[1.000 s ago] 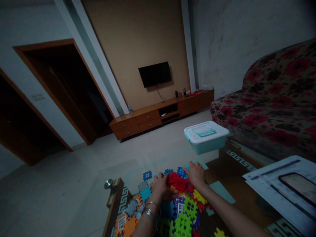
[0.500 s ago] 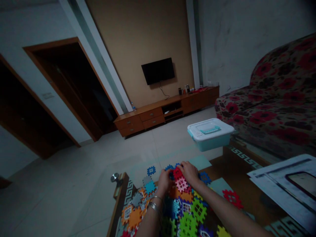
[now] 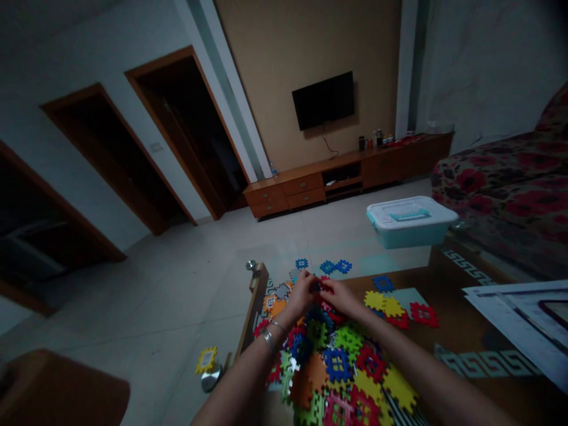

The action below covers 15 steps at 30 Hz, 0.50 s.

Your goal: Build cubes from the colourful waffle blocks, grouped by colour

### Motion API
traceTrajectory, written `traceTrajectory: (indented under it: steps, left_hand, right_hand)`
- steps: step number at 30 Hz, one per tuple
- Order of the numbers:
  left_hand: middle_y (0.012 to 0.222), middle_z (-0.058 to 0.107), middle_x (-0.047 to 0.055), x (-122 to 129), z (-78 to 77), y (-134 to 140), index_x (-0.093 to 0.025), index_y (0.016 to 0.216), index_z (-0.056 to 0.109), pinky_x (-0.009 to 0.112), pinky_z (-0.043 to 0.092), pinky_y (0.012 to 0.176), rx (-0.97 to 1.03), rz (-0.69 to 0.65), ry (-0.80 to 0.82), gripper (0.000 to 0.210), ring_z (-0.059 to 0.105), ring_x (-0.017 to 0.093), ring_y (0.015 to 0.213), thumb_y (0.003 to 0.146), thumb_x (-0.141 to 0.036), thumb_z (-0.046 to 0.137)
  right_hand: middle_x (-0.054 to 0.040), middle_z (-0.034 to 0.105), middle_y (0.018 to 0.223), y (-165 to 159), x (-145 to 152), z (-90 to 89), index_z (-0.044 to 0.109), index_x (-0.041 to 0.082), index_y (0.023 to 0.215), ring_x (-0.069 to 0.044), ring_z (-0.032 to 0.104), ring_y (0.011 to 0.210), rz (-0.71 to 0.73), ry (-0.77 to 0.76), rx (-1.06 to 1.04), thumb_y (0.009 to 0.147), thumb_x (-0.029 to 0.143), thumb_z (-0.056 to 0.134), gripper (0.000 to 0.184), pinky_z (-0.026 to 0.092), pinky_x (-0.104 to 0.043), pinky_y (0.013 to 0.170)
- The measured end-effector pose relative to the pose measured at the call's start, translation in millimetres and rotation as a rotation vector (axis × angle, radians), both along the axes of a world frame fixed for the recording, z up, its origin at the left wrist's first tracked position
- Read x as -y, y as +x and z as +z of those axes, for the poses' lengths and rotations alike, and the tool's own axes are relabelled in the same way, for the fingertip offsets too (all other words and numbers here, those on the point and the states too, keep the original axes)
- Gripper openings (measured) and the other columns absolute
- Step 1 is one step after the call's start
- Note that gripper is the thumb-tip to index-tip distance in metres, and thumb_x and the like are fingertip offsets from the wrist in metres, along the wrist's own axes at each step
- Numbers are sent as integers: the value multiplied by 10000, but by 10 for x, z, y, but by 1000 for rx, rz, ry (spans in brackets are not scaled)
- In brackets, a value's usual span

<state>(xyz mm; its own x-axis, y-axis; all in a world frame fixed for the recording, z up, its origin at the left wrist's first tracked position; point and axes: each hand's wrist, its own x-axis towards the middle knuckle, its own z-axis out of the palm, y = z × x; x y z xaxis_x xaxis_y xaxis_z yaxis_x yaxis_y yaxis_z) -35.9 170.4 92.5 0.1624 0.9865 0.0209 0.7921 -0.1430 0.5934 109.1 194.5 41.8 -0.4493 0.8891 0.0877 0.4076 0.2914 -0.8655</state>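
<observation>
My left hand [image 3: 303, 292] and my right hand [image 3: 338, 297] meet over a heap of toothed plastic building tiles on the glass-topped table. Fingers of both are closed around a small interlocking tile [image 3: 318, 286], mostly covered by them and dark; its colour is hard to make out. Below my wrists the heap shows a blue window tile [image 3: 338, 364], an orange tile [image 3: 309, 378] and a green tile [image 3: 348, 338]. Beyond my hands lie blue tiles [image 3: 327, 267], with a yellow tile [image 3: 375, 300] and a red tile [image 3: 423, 314] to the right.
A lidded turquoise box [image 3: 412, 231] stands at the table's far right. Papers [image 3: 510, 307] with a phone [image 3: 557, 310] on them lie at the right. One yellow window tile [image 3: 206, 359] sits at the left edge, near a metal knob [image 3: 212, 377]. A floral sofa [image 3: 501, 165] is beyond.
The view has turned left and shows more of the near heap. My hands have drawn closer together, and the red tile seen between them earlier is now mostly covered.
</observation>
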Motion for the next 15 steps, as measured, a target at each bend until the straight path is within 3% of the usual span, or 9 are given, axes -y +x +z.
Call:
traceTrajectory:
  steps: [4, 7, 9, 12, 15]
  left_hand:
    - [1092, 563, 47, 564, 15, -217, -231, 997, 669, 309, 471, 977, 25, 28, 60, 314, 542, 160, 1056, 769, -65, 531]
    - [1194, 584, 63, 930, -15, -395, -246, 1051, 658, 360, 439, 1059, 12, 80, 69, 335, 538, 182, 1154, 785, -85, 535]
    - [1299, 567, 80, 1182, -52, -506, -243, 1102, 648, 433, 381, 1128, -5, 151, 68, 352, 496, 228, 1261, 786, -115, 563]
    - [1478, 460, 117, 1643, -188, -602, -234, 1269, 579, 518, 287, 1186, -42, 288, 91, 422, 364, 294, 1413, 848, -226, 556]
    - [1586, 343, 114, 2166, -473, -535, -258, 1391, 497, 518, 251, 1205, -162, 388, 105, 532, 244, 305, 1490, 871, -346, 566]
  right_hand:
    - [-69, 719, 1074, 62, 440, 205, 725, 218, 1045, -221, 630, 1026, 143, 65, 29, 822, 133, 605, 267, 461, -360, 968]
    - [-63, 688, 1222, 187, 705, 296, 680, 250, 1183, -225, 597, 1146, 229, 138, 75, 818, 149, 601, 387, 421, -373, 1035]
    - [-71, 640, 1326, 317, 885, 255, 633, 250, 1268, -230, 547, 1246, 216, 213, 117, 851, 193, 587, 423, 380, -396, 1092]
    - [-85, 585, 1406, 617, 1218, -31, 608, 267, 1319, -249, 500, 1321, 95, 303, 158, 898, 316, 567, 426, 375, -411, 1119]
    - [-77, 544, 1455, 971, 1616, -570, 558, 358, 1375, -300, 507, 1328, -25, 378, 203, 858, 463, 620, 531, 461, -446, 1061]
